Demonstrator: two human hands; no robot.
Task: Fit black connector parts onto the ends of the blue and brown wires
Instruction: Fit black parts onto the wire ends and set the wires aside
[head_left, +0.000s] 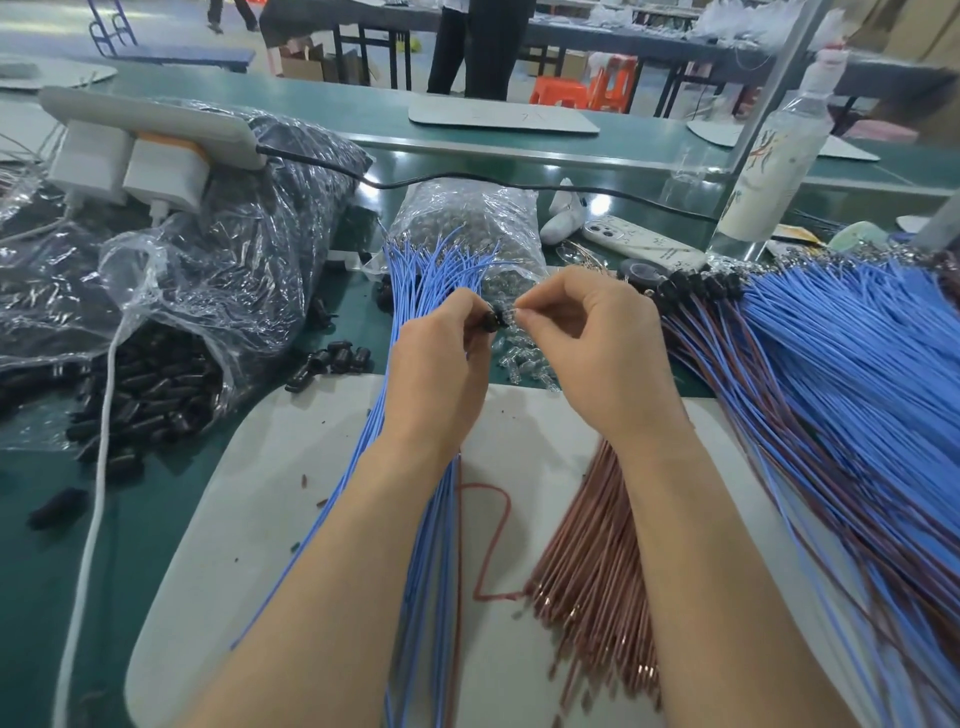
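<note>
My left hand (441, 364) pinches a small black connector part (491, 318) above the bench. Right beside it, my right hand (592, 338) pinches something tiny at the connector's open end; what it is I cannot tell. A bundle of loose blue wires (421, 280) runs under my left hand. Loose brown wires (592, 561) lie on the white mat (249, 493) under my right forearm. A single brown wire (488, 535) curls between the two bundles. A big heap of blue and brown wires fitted with black connectors (831, 374) lies at the right.
A torn plastic bag spills black connector parts (150, 395) at the left. A clear bag of small glassy parts (467, 228) stands behind the hands. A power strip (150, 130), white cable (98, 467), phone (641, 241) and bottle (774, 166) crowd the green bench.
</note>
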